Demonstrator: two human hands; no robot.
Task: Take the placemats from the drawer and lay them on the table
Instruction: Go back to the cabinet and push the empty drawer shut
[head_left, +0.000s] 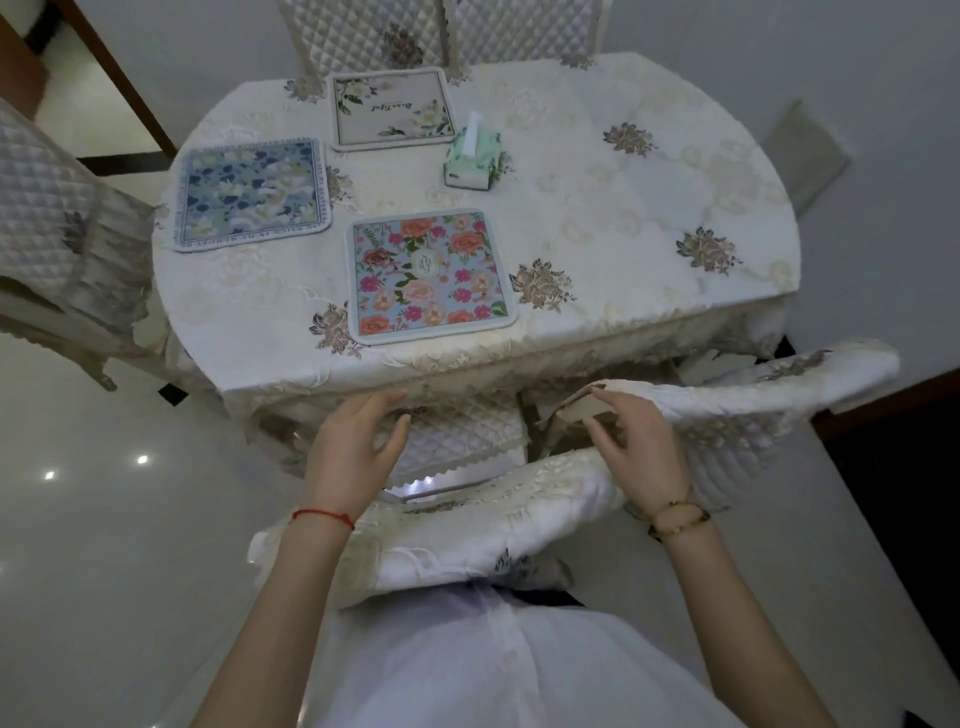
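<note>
Low in the frame, a quilted chair back crosses between the two forearms. Just above it, the left hand reaches forward with its fingers straight and relaxed, holding nothing, its fingertips at the hanging hem of the tablecloth along the near table edge. Right of center, the right hand has loosely curled fingers at a beige flap beneath the table edge; whether it pinches the flap or only touches it is hard to tell. A second quilted chair crowds the lower right. On the table, the pink floral placemat lies close to the near edge, the blue floral placemat at center left near the left rim, and the cream placemat at the far edge, each apart from the others. A green tissue box stands just right of the cream one. The right half of the cloth lies bare.
</note>
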